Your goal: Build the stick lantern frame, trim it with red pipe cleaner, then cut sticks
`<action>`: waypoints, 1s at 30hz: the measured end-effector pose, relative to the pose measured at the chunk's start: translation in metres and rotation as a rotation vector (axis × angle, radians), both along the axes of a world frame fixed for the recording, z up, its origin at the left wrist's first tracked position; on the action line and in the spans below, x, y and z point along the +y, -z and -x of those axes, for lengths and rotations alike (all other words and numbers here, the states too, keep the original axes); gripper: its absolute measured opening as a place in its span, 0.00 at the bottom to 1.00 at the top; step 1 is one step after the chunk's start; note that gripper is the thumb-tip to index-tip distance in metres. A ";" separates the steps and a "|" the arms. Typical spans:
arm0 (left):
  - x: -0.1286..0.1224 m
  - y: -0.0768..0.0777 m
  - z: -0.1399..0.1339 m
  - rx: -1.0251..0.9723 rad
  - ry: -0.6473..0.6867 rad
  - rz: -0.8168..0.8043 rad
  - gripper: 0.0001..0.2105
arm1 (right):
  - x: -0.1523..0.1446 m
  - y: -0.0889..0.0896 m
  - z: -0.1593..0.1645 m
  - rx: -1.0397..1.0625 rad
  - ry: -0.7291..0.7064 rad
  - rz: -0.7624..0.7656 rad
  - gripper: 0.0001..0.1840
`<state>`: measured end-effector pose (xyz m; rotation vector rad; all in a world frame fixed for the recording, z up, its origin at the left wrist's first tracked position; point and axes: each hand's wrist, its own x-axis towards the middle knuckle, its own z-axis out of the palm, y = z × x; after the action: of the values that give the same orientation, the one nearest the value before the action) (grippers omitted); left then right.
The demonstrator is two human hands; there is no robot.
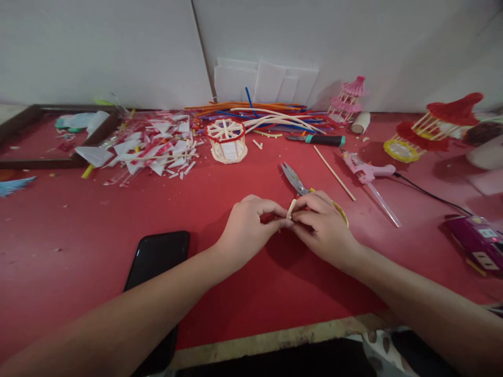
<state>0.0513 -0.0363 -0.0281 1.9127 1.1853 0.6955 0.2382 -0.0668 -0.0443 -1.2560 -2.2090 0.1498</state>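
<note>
A short cream piece of pipe cleaner (pixel 291 209), apparently bent, is held above the red table. My left hand (pixel 249 228) pinches its lower end between thumb and fingertips. From the other side, my right hand (pixel 324 225) has its thumb and fingers closed on the same piece, and the fingertips of both hands nearly meet. Just beyond my right hand lies a pair of scissors (pixel 294 178), blades pointing away; its yellow handles are partly hidden under that hand. A thin cream stick (pixel 335 173) rests to the right of the scissors.
A black phone (pixel 161 256) lies under my left forearm. Behind stand a round cream frame with a red rim (pixel 227 140), pipe cleaners (pixel 275 118) and scraps (pixel 145 141). Rightward are a cutter (pixel 324 140), a pink glue gun (pixel 365 170), its cable, and a purple power box (pixel 475 238).
</note>
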 end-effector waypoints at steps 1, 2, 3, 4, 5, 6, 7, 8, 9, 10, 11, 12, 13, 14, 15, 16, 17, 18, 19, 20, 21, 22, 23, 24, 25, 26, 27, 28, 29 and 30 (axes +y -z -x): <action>0.000 0.000 0.000 0.009 -0.007 0.003 0.01 | 0.000 0.000 -0.001 0.008 -0.005 -0.007 0.10; 0.000 0.001 -0.001 0.015 -0.017 0.014 0.01 | 0.000 0.001 -0.001 0.012 -0.006 -0.013 0.09; 0.000 0.001 -0.001 0.022 -0.028 0.029 0.02 | 0.001 0.002 -0.002 0.012 -0.005 -0.016 0.09; -0.001 0.001 -0.002 0.030 -0.041 0.044 0.02 | 0.001 0.003 -0.002 0.006 -0.005 -0.017 0.09; -0.001 0.001 -0.002 0.040 -0.051 0.056 0.03 | 0.001 0.003 -0.003 -0.004 -0.004 -0.016 0.09; -0.001 0.001 -0.003 0.051 -0.055 0.060 0.04 | 0.002 0.004 -0.003 -0.015 -0.003 -0.014 0.10; -0.001 0.001 -0.003 0.059 -0.056 0.057 0.04 | 0.002 0.005 -0.002 -0.025 -0.003 -0.011 0.10; -0.001 0.001 -0.004 0.065 -0.053 0.049 0.04 | 0.002 0.005 -0.002 -0.032 -0.002 -0.008 0.10; -0.001 0.001 -0.004 0.071 -0.048 0.041 0.04 | 0.002 0.006 -0.002 -0.036 -0.003 -0.004 0.10; -0.001 0.001 -0.004 0.077 -0.043 0.033 0.04 | 0.002 0.005 -0.002 -0.041 -0.008 0.004 0.11; 0.000 0.001 -0.004 0.084 -0.037 0.026 0.04 | 0.002 0.004 -0.002 -0.049 -0.011 0.015 0.10; 0.000 0.001 -0.004 0.092 -0.033 0.022 0.03 | 0.002 0.003 -0.003 -0.060 -0.013 0.032 0.10; 0.001 0.001 -0.004 0.099 -0.030 0.019 0.03 | 0.002 0.000 -0.004 -0.072 -0.008 0.049 0.08; 0.002 0.002 -0.004 0.104 -0.025 0.016 0.02 | 0.002 -0.002 -0.007 -0.083 0.005 0.063 0.06; 0.002 0.002 -0.004 0.106 -0.022 0.013 0.02 | 0.002 -0.006 -0.011 -0.090 0.031 0.074 0.05; 0.002 0.002 -0.004 0.106 -0.020 0.011 0.02 | 0.003 -0.009 -0.015 -0.096 0.070 0.089 0.07; 0.002 0.002 -0.004 0.105 -0.020 0.011 0.01 | 0.003 -0.012 -0.020 -0.099 0.123 0.112 0.08; 0.001 0.002 -0.004 0.101 -0.023 0.012 0.01 | 0.004 -0.016 -0.025 -0.108 0.183 0.149 0.09; 0.000 0.003 -0.005 0.096 -0.025 0.014 0.01 | 0.004 -0.019 -0.029 -0.128 0.243 0.203 0.11; -0.002 0.003 -0.005 0.089 -0.026 0.012 0.01 | 0.004 -0.021 -0.033 -0.161 0.293 0.265 0.12; -0.003 0.004 -0.006 0.083 -0.025 0.003 0.01 | 0.004 -0.023 -0.036 -0.203 0.331 0.322 0.14; -0.004 0.005 -0.006 0.077 -0.019 -0.014 0.01 | 0.003 -0.024 -0.038 -0.250 0.357 0.366 0.16; -0.006 0.006 -0.007 0.072 -0.011 -0.038 0.00 | 0.002 -0.025 -0.038 -0.296 0.378 0.393 0.16; -0.007 0.007 -0.007 0.069 -0.004 -0.064 0.01 | 0.002 -0.026 -0.038 -0.338 0.396 0.409 0.16; -0.008 0.008 -0.007 0.068 0.004 -0.087 0.01 | 0.001 -0.027 -0.037 -0.376 0.413 0.420 0.15; -0.008 0.009 -0.007 0.069 0.010 -0.104 0.01 | 0.000 -0.028 -0.036 -0.413 0.430 0.431 0.14; -0.009 0.010 -0.007 0.070 0.014 -0.118 0.01 | 0.000 -0.029 -0.035 -0.450 0.447 0.440 0.12; -0.009 0.011 -0.007 0.072 0.017 -0.129 0.01 | 0.000 -0.030 -0.034 -0.486 0.458 0.445 0.10; -0.009 0.011 -0.007 0.074 0.019 -0.135 0.01 | 0.000 -0.030 -0.034 -0.518 0.464 0.445 0.08; -0.008 0.012 -0.007 0.076 0.021 -0.138 0.01 | 0.000 -0.030 -0.034 -0.543 0.464 0.438 0.07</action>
<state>0.0586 -0.0447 -0.0397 2.0795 1.1887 0.7156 0.2727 -0.0665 -0.0138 -2.2386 -2.3081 0.1207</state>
